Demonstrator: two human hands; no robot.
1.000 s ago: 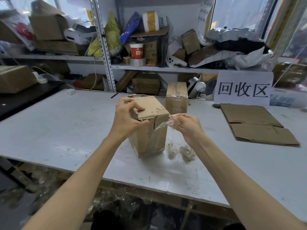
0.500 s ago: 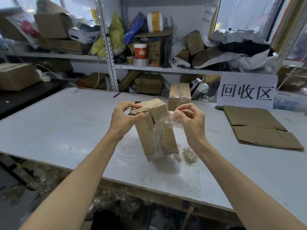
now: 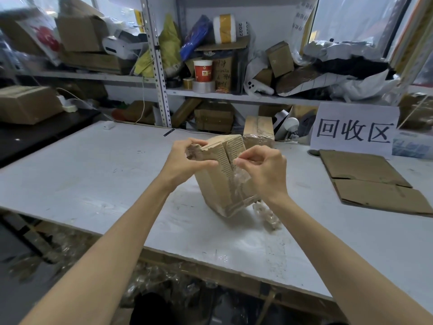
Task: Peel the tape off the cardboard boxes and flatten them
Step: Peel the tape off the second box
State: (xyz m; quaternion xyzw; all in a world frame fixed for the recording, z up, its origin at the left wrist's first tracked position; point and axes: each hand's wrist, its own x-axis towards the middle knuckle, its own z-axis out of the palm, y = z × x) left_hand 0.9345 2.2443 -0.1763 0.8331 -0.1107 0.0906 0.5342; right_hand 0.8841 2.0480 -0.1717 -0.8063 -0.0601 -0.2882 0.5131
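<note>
Two hands work the cardboard box, now tipped further over: left hand grips its top, right hand pinches the clear tape, mostly peeled.

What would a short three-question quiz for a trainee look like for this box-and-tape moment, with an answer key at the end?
1. True or false: the held box stands flat on the table.
2. The right hand pinches: A) clear tape B) a marker C) a cup.
3. Fill in: the flattened cardboard lies on the held box's ____ side.
Key: 1 false, it is tilted; 2 A; 3 right.
</note>
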